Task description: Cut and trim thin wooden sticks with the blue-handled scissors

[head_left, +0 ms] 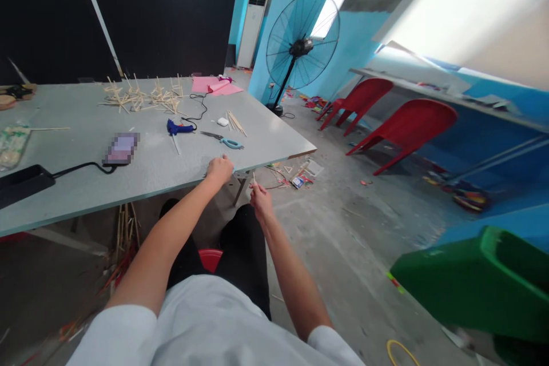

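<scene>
My left hand (219,170) rests on the front edge of the grey table (141,166), its fingers curled over the rim. My right hand (260,197) hangs below and in front of the table edge, pinching a thin wooden stick (254,178) that points up. On the table lie teal-handled scissors (227,141), a blue glue gun (179,127) with a black cord, and a small bundle of sticks (235,122).
A heap of glued stick frames (141,97) and pink paper (214,86) lie at the table's far side; a phone (121,148) nearer left. A standing fan (301,46), red chairs (403,126), a green bin (480,280) and floor litter fill the right.
</scene>
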Demonstrator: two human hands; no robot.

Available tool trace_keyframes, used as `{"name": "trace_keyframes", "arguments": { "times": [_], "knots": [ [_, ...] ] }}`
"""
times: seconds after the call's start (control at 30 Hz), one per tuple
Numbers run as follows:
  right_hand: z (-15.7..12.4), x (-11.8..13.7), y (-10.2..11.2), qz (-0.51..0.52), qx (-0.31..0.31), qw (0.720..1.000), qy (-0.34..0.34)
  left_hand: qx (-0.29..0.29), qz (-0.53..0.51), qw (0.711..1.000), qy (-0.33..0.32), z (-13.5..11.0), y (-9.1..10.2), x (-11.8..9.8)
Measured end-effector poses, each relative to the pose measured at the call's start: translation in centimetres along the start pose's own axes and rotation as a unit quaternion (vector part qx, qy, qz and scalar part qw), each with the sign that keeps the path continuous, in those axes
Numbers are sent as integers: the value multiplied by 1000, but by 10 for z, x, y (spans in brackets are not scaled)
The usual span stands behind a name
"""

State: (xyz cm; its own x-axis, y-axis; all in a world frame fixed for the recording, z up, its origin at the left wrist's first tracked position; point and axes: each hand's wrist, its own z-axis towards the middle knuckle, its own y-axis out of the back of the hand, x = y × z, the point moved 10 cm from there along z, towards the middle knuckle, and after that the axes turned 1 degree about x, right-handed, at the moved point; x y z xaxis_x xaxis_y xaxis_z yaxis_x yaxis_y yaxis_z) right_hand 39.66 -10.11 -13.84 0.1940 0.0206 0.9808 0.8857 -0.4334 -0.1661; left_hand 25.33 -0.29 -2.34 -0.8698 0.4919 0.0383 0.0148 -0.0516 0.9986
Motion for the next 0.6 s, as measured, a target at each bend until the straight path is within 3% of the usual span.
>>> {"name": "trace_keyframes", "arguments": {
  "times": [0.23,0.3,0.4,0.5,0.6],
  "knots": [
    [-87,-80,-24,16,26,997,-71,-4,1,1000,13,-1,4,2],
    [-100,-89,-24,20,28,997,-71,-5,-2,1000,11,-2,4,2],
    [-82,-66,-12,33,20,998,-44,-8,-6,1000,11,-3,3,2],
    [-37,-15,-4,51,29,998,-10,-13,-7,1000,12,-3,4,3],
    [2,26,-9,59,68,996,2,-15,-7,1000,13,-4,4,3]
  ]
}}
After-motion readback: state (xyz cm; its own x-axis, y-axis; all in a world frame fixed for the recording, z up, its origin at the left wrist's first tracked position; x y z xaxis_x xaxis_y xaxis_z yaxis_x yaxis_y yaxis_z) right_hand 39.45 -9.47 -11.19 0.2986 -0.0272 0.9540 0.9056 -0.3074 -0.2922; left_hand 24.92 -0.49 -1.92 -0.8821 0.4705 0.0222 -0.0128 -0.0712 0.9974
